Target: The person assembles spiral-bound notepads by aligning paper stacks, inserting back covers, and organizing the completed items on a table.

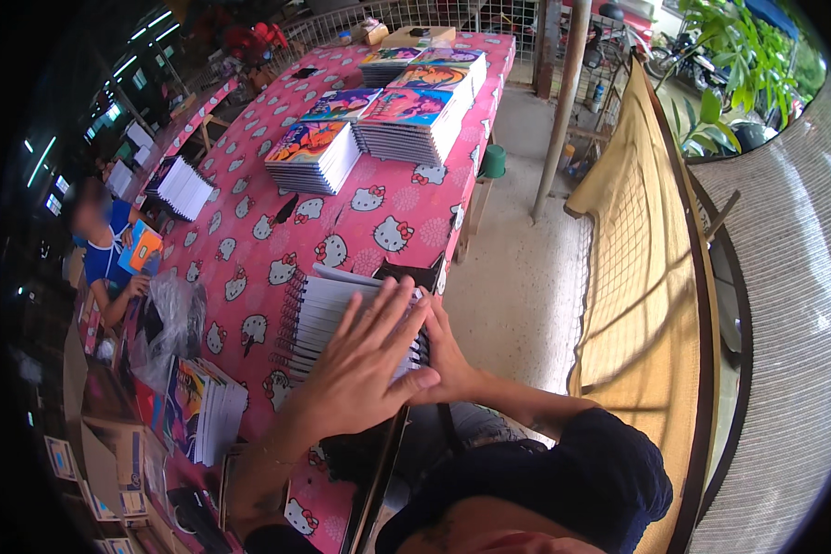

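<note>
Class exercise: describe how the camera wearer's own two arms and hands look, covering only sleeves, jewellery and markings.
Both forearms are bare, with no gloves. The left hand shows no ring, and a thin bracelet seems to circle its wrist. The right hand is partly hidden behind it; its arm runs back to a dark navy short sleeve. No clear markings show.

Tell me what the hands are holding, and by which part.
A stack of spiral notebooks: left hand lies flat on top, right hand grips the near right edge.

Open-sided notebook-packing workshop: stacked notebooks
</note>
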A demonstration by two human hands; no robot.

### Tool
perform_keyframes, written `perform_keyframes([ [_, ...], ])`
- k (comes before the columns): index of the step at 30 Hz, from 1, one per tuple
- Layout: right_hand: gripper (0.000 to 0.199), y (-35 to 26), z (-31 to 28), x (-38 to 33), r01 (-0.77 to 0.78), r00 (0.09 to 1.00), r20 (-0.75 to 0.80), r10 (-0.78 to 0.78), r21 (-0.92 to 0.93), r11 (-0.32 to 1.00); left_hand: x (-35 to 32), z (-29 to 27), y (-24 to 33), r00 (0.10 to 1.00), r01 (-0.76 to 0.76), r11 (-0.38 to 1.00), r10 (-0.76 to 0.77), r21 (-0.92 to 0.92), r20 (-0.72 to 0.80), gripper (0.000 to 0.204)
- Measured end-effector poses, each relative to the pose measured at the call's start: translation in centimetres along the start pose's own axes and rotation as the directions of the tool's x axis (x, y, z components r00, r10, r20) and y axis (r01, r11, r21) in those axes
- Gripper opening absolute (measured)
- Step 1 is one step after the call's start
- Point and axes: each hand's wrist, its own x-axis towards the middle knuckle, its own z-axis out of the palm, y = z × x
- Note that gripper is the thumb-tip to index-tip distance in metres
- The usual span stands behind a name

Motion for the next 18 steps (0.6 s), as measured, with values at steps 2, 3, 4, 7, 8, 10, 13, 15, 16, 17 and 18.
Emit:
perform_keyframes([
  [2, 0.144, 0.1, 0.2, -0.7, 0.012, 1.0, -0.012, -0.012, -0.01, 1.0, 0.3, 0.2, -0.5, 0.992, 0.031, 0.998, -0.036, -0.048, -0.122, 0.083],
  [3, 0.144, 0.3, 0.4, -0.8, -0.006, 1.0, -0.014, 0.006, -0.03, 1.0, 0.5, 1.5, -1.3, 0.992, 0.043, 0.999, -0.045, -0.026, -0.121, 0.082],
  [4, 0.144, 0.2, 0.6, -1.0, -0.005, 1.0, -0.007, 0.005, -0.023, 1.0, 0.3, 2.3, -2.0, 0.991, 0.055, 0.998, -0.055, -0.003, -0.12, 0.081],
  [7, 0.143, 0.8, 0.0, -0.9, 0.008, 1.0, -0.026, -0.009, -0.034, 0.999, 0.8, 0.5, -2.4, 0.947, 0.091, 0.996, -0.09, -0.011, -0.307, 0.083],
  [8, 0.143, 0.7, 0.2, -0.8, 0.007, 1.0, -0.026, -0.008, -0.031, 0.999, 0.3, -0.1, -2.4, 0.9, 0.135, 0.991, -0.124, -0.004, -0.419, 0.083],
  [10, 0.143, 0.6, 0.6, -0.7, 0.005, 1.0, -0.024, -0.005, -0.022, 1.0, -0.1, 1.6, -3.6, 0.963, 0.119, 0.993, -0.113, 0.008, -0.244, 0.085],
  [13, 0.142, 0.5, 0.8, -0.8, 0.015, 0.999, -0.032, -0.015, -0.011, 1.0, -0.7, 1.9, -3.9, 0.963, 0.155, 0.965, -0.196, -0.213, -0.187, 0.089],
  [15, 0.142, 0.9, 0.3, -0.9, 0.017, 0.998, -0.052, -0.017, -0.006, 1.0, -1.9, -0.2, -4.5, 0.816, 0.053, 0.97, -0.18, -0.239, -0.549, 0.09],
  [16, 0.142, 1.1, 0.1, -0.7, 0.02, 0.998, -0.06, -0.022, -0.026, 0.999, -2.0, -0.4, -5.8, 0.765, -0.051, 0.881, -0.269, -0.471, -0.585, 0.091],
  [17, 0.142, 0.8, 0.3, -0.6, 0.027, 0.998, -0.056, -0.029, -0.025, 0.999, -2.8, -0.3, -7.3, 0.709, -0.153, 0.734, -0.385, -0.662, -0.591, 0.092],
  [18, 0.142, 0.7, 0.4, -0.5, 0.033, 0.998, -0.051, -0.034, -0.03, 0.999, -3.4, 0.4, -9.4, 0.66, -0.275, 0.54, -0.496, -0.796, -0.565, 0.093],
])
